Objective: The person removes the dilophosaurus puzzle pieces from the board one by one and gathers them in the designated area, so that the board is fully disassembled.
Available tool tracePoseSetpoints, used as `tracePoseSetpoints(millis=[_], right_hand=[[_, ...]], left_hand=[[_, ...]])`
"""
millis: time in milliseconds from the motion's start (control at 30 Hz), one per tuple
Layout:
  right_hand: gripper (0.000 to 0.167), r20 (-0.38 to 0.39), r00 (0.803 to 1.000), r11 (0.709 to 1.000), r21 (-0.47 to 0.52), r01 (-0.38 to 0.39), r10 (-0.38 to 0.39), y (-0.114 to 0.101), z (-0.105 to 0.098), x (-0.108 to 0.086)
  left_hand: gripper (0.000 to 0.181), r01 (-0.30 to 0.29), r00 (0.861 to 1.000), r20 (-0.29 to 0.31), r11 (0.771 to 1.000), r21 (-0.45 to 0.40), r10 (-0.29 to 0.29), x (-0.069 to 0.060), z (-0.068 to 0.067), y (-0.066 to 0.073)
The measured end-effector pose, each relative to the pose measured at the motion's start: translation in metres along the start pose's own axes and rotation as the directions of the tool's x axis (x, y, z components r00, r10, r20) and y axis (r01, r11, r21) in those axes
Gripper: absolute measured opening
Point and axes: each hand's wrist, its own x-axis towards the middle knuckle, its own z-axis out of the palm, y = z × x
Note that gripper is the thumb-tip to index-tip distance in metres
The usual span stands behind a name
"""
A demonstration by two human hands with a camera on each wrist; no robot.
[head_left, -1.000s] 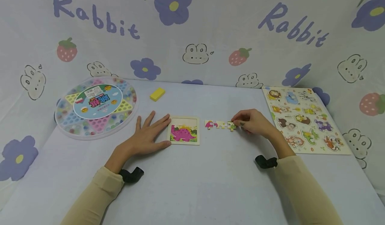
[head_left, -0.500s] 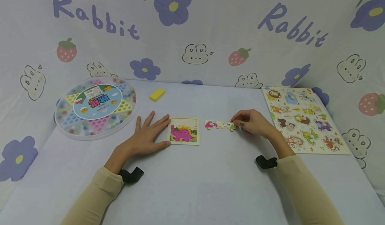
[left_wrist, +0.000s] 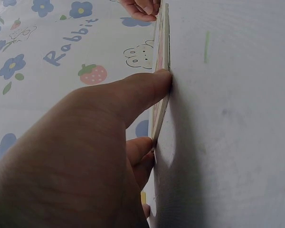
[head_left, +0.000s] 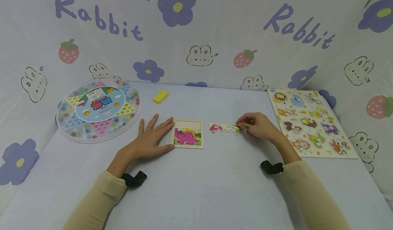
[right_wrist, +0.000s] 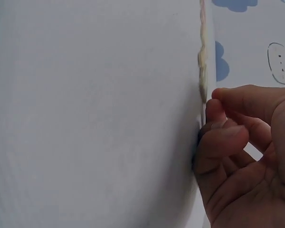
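The left hand [head_left: 150, 139], fingers spread wide, touches the left edge of the dinosaur puzzle [head_left: 187, 137], and a narrow strip of white tabletop [head_left: 215, 189] separates its right edge from a row of loose pieces [head_left: 225, 128], where the right hand [head_left: 257, 125] pinches the outer end of the last piece [head_left: 235, 129]. The left wrist view adds the puzzle's thin side with the thumb against it; the right wrist view shows the row lying flat. A round game [head_left: 99, 103], yellow block [head_left: 161, 96] and animal board [head_left: 310, 124] sit farther out, before a rabbit-printed cloth [head_left: 224, 18].
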Motion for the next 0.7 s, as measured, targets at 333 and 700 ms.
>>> tracePoseSetpoints(millis=[333, 700], right_hand=[[0.017, -0.029, 0.993, 0.994, -0.013, 0.113, -0.113, -0.031, 0.011, 0.005], [0.016, 0.056, 0.980, 0.981, 0.006, 0.194, -0.194, -0.077, 0.049, 0.024]], left_hand=[[0.088, 0.002, 1.000, 0.005, 1.000, -0.009, -0.002, -0.001, -0.001, 0.002], [0.088, 0.005, 1.000, 0.007, 1.000, -0.008, -0.005, 0.000, 0.000, 0.000]])
